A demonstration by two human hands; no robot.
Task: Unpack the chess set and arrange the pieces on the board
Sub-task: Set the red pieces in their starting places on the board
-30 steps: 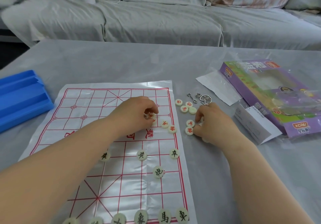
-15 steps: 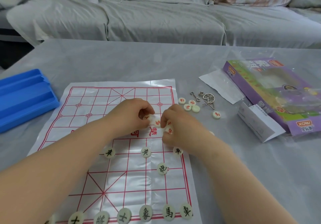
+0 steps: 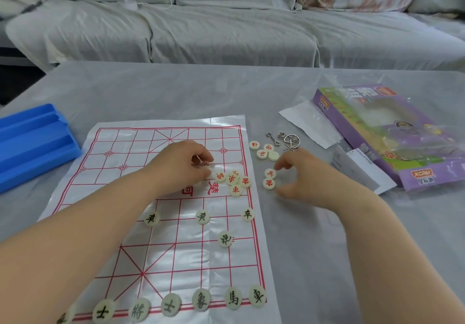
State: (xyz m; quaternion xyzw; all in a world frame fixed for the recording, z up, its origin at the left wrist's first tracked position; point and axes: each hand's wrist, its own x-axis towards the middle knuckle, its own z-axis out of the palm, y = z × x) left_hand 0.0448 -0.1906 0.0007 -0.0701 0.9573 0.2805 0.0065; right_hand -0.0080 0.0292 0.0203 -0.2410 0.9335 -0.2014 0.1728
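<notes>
The chess board (image 3: 141,145), a plastic sheet with a red grid, lies flat on the table. Black-lettered pieces form a row on its near edge (image 3: 201,299), and a few more stand higher up (image 3: 202,216). Several red-lettered pieces (image 3: 234,181) cluster by the board's right edge. My left hand (image 3: 181,165) rests on the board beside them with curled fingers, and its palm is hidden. My right hand (image 3: 302,175) is off the board, index finger and thumb spread around two red pieces (image 3: 268,179) without gripping them. Several more pieces (image 3: 263,150) lie beyond.
A blue plastic tray (image 3: 32,142) sits at the left. A purple game box (image 3: 377,132), a folded leaflet (image 3: 357,170), a clear bag (image 3: 309,122) and metal ring puzzles (image 3: 289,140) lie at the right. A covered sofa (image 3: 226,29) stands behind the table.
My right hand went left onto the board's edge, then drew back right to the two pieces beside it. The red cluster on the board has grown. My left hand barely moved.
</notes>
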